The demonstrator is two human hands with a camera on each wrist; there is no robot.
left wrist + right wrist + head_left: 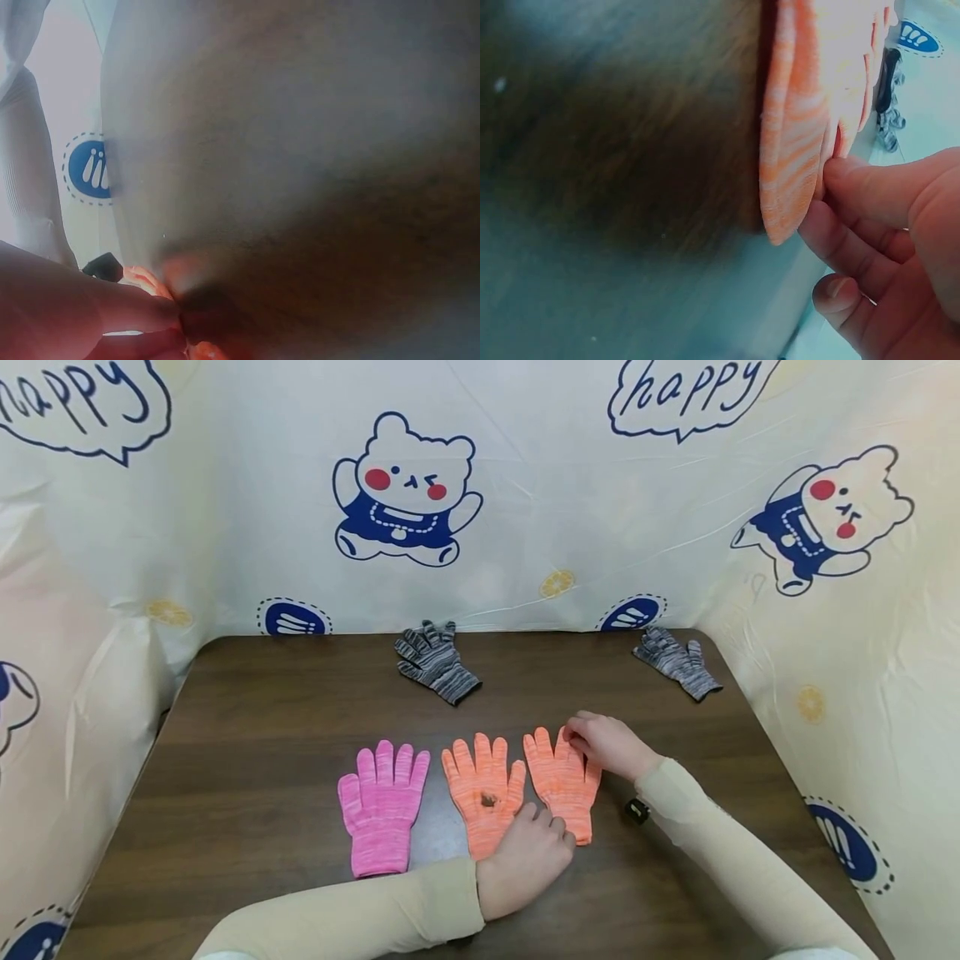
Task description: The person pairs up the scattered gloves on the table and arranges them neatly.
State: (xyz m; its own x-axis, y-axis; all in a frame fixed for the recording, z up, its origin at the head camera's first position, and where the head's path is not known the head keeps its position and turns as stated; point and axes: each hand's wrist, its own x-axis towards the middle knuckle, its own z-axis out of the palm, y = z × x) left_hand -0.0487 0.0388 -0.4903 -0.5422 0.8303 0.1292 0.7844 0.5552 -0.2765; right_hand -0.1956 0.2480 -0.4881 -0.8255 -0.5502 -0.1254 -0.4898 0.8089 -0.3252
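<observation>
An orange knit glove [562, 781] lies on the brown table with its fingers pointing away from me. My right hand [611, 745] pinches its finger end between thumb and forefinger, and the right wrist view shows that orange edge [787, 180] close up. At the cuff end, my left hand [528, 860] has curled fingers on the same glove; in the left wrist view the orange fabric [206, 350] is partly hidden by the fingers [127, 307]. Left of it lies a second orange glove [480, 777] with a dark brown patch on its palm, its cuff partly covered by my left hand.
A pink glove [382, 806] lies flat at the left of the row. Two grey-black striped gloves lie at the table's back: one glove [435, 660] near the middle, another glove [677, 662] at the right corner. A printed curtain [525, 485] surrounds the table [247, 760].
</observation>
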